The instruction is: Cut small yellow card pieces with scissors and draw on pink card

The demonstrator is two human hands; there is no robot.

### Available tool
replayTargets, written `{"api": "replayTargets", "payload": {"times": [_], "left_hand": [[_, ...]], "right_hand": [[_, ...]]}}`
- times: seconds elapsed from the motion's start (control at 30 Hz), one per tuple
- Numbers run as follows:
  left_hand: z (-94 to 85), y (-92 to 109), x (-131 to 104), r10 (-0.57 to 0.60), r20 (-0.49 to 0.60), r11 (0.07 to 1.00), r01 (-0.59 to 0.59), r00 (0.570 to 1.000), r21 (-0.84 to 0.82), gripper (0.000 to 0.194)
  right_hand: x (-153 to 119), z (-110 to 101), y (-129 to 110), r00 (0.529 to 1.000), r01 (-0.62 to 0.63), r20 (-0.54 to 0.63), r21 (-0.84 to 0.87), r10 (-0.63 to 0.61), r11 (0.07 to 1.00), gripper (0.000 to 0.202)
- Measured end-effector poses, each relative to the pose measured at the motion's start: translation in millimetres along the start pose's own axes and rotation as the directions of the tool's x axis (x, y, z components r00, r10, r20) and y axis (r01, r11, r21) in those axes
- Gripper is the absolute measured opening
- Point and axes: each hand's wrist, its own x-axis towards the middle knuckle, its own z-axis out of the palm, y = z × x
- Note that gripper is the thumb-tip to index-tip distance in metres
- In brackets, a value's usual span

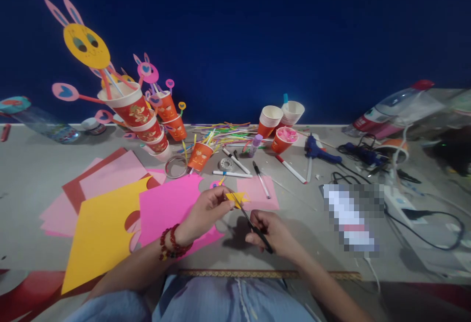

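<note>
My left hand (211, 210), with red bead bracelets at the wrist, pinches a small piece of yellow paper (236, 197) over the table. In my right hand (271, 231) is a pair of scissors with dark handles (262, 237), its blades reaching up-left to the yellow piece. I cannot tell whether the blades are parted. Below my left hand lies a bright pink sheet (162, 209) with cut edges. Just past the yellow piece is a pale pink sheet (263, 194) with a black pen (261, 180) lying across it.
Yellow card (99, 229) with round cut-outs lies left. Stacked cups with a yellow bunny face (87, 46) stand behind it. Markers (290, 169), a tape roll (226, 164), colourful sticks (228, 136) and paper cups (270, 120) fill the back. Right are a glue gun (320, 153), cords and a bottle (390, 109).
</note>
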Motion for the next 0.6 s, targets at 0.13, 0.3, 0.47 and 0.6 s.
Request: {"api": "replayTargets", "payload": {"times": [0.13,0.3,0.47,0.6], "left_hand": [[-0.8,-1.7,0.1,0.003,0.007,1.000,-0.003,1.000,-0.010,0.013],[-1.7,-3.1,-0.4,0.014,0.009,1.000,-0.014,1.000,-0.016,0.016],[-1.8,-3.6,0.1,-0.002,0.009,1.000,0.002,1.000,0.002,0.019],[-1.9,-4.3,0.4,-0.005,0.013,1.000,0.005,1.000,-0.005,0.019]], "right_hand": [[0.9,-0.5,-0.3,1.000,-0.002,0.001,-0.019,0.002,1.000,0.067],[2.2,-2.8,0.1,0.998,0.044,-0.032,-0.096,-0.047,0.994,0.066],[2.4,-4.5,-1.0,0.995,0.072,-0.050,-0.163,-0.081,0.984,0.065],[2.7,-5.7,-0.4,0.996,0.065,-0.053,-0.168,-0.075,0.984,0.064]]}}
